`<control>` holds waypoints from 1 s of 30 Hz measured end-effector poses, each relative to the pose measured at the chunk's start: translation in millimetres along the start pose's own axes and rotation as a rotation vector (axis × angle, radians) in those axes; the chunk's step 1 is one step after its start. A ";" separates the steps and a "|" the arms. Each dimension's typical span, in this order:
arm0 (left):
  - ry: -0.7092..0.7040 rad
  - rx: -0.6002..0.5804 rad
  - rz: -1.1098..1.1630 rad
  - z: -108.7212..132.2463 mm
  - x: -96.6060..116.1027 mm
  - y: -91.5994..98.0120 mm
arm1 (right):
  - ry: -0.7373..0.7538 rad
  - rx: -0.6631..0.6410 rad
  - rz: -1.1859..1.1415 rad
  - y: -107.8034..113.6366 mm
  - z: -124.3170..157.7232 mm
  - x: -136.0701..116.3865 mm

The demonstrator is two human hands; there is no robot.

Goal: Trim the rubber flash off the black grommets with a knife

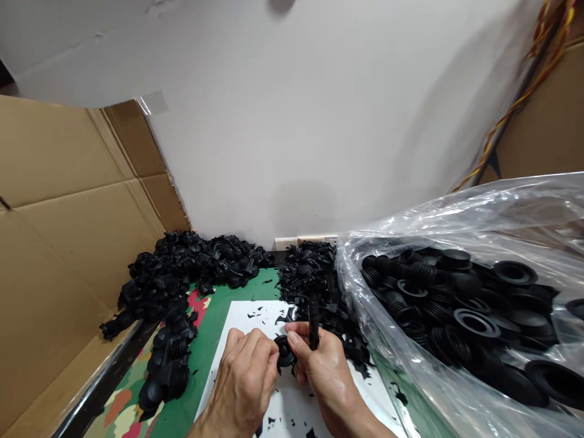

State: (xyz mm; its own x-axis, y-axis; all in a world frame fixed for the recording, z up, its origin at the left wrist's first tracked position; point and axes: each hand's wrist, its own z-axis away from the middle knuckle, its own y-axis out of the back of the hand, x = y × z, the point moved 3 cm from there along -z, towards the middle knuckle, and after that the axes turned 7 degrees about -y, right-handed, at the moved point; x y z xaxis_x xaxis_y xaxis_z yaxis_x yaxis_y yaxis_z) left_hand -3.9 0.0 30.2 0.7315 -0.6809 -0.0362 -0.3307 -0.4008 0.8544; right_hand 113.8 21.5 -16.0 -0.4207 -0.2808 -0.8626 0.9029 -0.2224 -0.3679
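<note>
Over a white sheet, my left hand grips the left edge of a round black rubber part, its fingers curled together. My right hand is closed at the part's right side, thumb and forefinger pinched near its rim. A dark upright tool handle sticks up from the right hand's grip; its lower end is hidden. Small black scraps lie on the sheet around both hands.
Black rubber pieces are heaped at the back left, with more along the left. A pile of black scraps lies behind the hands. At right, a clear plastic bag holds black ribbed parts. Cardboard stands at left.
</note>
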 end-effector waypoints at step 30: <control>0.054 0.153 0.148 -1.8 -2.9 0.1 | -0.014 -0.010 0.059 3.2 -2.6 1.7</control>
State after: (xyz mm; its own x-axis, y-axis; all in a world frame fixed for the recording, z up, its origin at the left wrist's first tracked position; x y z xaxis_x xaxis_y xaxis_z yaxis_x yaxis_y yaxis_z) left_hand -4.9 3.1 31.3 0.6980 -0.7069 0.1148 -0.5203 -0.3904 0.7596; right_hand 116.2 22.7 -19.6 -0.3675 -0.3058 -0.8783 0.9270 -0.1961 -0.3196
